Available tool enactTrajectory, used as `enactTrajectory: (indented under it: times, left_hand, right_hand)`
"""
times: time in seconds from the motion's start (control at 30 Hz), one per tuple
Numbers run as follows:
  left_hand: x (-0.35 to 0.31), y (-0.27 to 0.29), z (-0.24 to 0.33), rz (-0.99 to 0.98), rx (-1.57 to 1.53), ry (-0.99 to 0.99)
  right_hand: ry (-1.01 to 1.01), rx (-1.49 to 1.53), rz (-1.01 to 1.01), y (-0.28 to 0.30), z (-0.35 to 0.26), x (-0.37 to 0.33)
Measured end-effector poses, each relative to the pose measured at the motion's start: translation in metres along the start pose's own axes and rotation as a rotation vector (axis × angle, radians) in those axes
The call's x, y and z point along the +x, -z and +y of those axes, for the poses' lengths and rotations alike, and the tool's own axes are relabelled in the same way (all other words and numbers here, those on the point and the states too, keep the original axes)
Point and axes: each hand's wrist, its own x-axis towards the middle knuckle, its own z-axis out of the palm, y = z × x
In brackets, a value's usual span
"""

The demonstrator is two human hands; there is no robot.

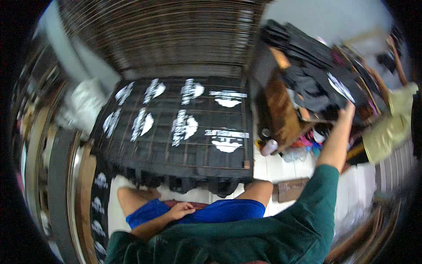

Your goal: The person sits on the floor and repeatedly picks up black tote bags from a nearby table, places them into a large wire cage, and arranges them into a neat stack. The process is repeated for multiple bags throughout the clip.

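**Green shirt below, right arm stretched to a dark pile**

Green shirt (246, 240) fills the foreground, above blue shorts (233, 210) and bent knees that frame the near edge of a low, broad surface. The left hand (181, 211) rests on the shorts, half open, fingers loosely bent, nothing seen in it. The right hand (347, 112) reaches far out to the right, at the near edge of a dark cloth (312, 86) with a white print, on the pile; blur hides its fingers, so I cannot tell whether it grips.

Under the pile stands a brown cabinet (281, 108); a bottle (269, 147) and coloured clutter crowd the floor (272, 169) near its foot. A brown box (292, 191) lies just beside the right knee. At far right stands another person in a yellow-green garment (391, 132), close to the pile.

Black fabric (165, 160) covers the low surface, its near edge hanging ragged; white prints run across it in two rows of four, among thin lines. Left of it sits a white bag (88, 101). Brown slats (158, 35) rise behind; the floor is pale tile, the wall (303, 13) pale too.
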Motion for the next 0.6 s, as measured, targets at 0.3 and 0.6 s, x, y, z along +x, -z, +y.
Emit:
enactTrajectory:
  times: [0.3,0.6]
  left_hand:
    - [0.018,-0.030,0.149,-0.212,0.165,-0.134]
    - [0.021,-0.059,0.363,-0.312,-0.447,-0.921]
  right_hand:
    - [0.014,-0.194,-0.243,-0.084,-0.042,-0.076]
    - [0.595,-0.134,-0.285,-0.231,0.004,-0.456]
